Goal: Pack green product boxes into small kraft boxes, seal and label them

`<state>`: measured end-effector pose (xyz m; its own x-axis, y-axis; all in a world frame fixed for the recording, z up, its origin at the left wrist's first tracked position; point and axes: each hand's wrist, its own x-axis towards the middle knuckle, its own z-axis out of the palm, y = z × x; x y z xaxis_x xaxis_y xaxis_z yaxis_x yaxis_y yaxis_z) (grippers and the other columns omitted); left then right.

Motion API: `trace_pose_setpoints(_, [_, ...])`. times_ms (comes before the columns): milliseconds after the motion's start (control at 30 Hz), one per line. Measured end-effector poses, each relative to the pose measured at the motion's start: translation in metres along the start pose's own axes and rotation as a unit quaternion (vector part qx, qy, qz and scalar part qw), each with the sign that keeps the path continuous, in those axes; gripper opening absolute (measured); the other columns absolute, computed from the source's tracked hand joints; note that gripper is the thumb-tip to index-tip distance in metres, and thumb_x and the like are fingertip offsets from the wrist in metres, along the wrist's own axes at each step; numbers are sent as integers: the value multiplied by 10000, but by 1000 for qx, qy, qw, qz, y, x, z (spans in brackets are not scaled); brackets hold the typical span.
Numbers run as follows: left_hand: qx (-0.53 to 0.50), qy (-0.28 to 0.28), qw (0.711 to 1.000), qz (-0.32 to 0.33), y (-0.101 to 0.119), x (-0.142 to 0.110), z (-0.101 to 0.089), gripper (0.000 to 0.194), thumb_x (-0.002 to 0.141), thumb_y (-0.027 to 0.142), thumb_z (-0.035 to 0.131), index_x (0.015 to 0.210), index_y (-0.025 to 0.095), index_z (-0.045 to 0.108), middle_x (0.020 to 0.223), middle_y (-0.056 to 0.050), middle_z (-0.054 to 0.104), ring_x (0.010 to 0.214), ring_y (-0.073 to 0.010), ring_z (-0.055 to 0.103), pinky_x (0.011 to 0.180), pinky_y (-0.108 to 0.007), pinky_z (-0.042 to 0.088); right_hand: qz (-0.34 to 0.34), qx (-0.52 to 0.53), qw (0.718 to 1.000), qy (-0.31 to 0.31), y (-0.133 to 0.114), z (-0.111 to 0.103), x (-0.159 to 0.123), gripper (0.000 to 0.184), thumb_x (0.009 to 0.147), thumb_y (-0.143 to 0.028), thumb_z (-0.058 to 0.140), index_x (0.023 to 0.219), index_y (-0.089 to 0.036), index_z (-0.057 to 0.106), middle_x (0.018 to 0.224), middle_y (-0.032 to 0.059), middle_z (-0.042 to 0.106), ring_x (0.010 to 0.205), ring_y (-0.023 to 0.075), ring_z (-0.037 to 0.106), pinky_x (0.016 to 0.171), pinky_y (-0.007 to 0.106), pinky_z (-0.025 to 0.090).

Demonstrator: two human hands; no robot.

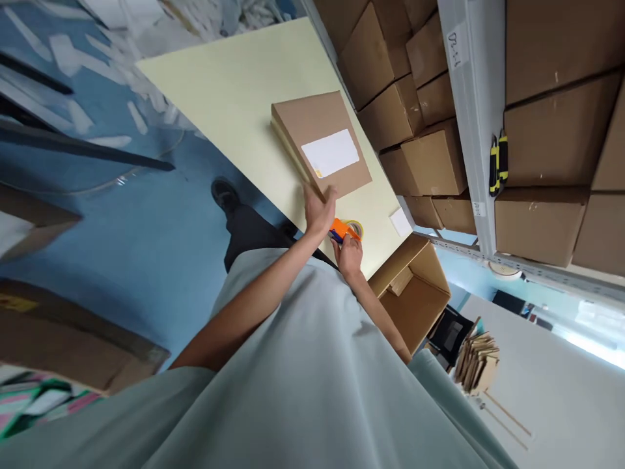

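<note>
A flat brown cardboard box (312, 124) lies on the pale yellow table, with a white label (332, 154) on its top. My left hand (319, 212) grips the box's near corner, its thumb over the top edge and its fingers along the side. Close beside it, my right hand (349, 256) is closed around an orange tape dispenser (346, 229), which carries a roll of yellowish tape (356, 227). The dispenser sits just off the near end of the box. My palms are hidden from view.
The table (219, 78) borders shelves of stacked cartons (400, 117). A small white card (400, 222) rests near its right corner. Beyond that stands an open carton (415, 293). Yellow-and-black cutters (499, 163) lie on a shelf beam. White scraps (112, 58) cover floor at upper left.
</note>
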<state>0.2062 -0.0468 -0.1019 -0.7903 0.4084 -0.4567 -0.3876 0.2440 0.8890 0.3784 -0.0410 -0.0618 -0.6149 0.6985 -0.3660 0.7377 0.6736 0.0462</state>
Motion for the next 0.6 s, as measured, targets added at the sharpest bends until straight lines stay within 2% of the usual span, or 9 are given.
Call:
trace_pose_setpoints(100, [16,-35,999,-11,13,9,6,914,1009,563,742,1720,126,369,1686,-259,563,1595,-323,561,1361,-448,402,-6,-1,1000,-20,-5,-6,-2,377,1185,-440,529,1204,-117,722,1069,186,818,1014,311,788,1037,455,620])
trace_pose_setpoints(167, [29,-73,997,8,17,20,-3,877,1015,514,730,1711,122,368,1658,-252,598,1539,-309,619,1327,-434,448,-19,-7,999,-43,-11,-12,0,379,1198,-435,513,1199,-113,712,1085,200,820,1036,302,784,1054,438,601])
trace_pose_setpoints(233, [63,-111,991,35,21,32,-21,866,999,484,739,1710,137,388,1653,-228,617,1536,-302,625,1324,-422,454,-41,-7,997,-66,-22,-18,6,397,1208,-440,503,1214,-95,699,1099,220,821,1082,301,782,1076,420,575])
trace_pose_setpoints(333, [149,-152,974,74,35,52,-56,915,964,486,770,1737,167,400,1672,-196,615,1591,-304,572,1366,-430,392,-82,16,993,-81,-44,-26,18,398,1204,-426,517,1261,-68,678,1125,242,822,1134,312,782,1097,410,541])
trace_pose_setpoints(433, [247,-142,953,107,60,64,-73,977,959,478,777,1783,185,344,1778,-190,497,1685,-320,446,1412,-475,300,-106,48,989,-89,-67,-32,28,385,1193,-376,531,1319,-33,655,1170,268,820,1145,328,785,1093,419,522])
trace_pose_setpoints(500, [314,-114,931,148,77,63,-66,1027,955,477,787,1810,199,291,1864,-194,342,1759,-353,279,1439,-546,205,-101,68,988,-94,-77,-35,30,394,1187,-344,526,1353,-6,640,1173,278,820,1136,333,789,1089,429,514])
trace_pose_setpoints(600, [391,-99,895,190,97,51,-27,1038,966,564,779,1819,245,280,1918,-183,172,1793,-423,-4,1408,-740,58,-78,91,988,-96,-84,-37,26,365,1168,-234,499,1386,28,630,1156,280,823,1118,334,796,1081,444,514])
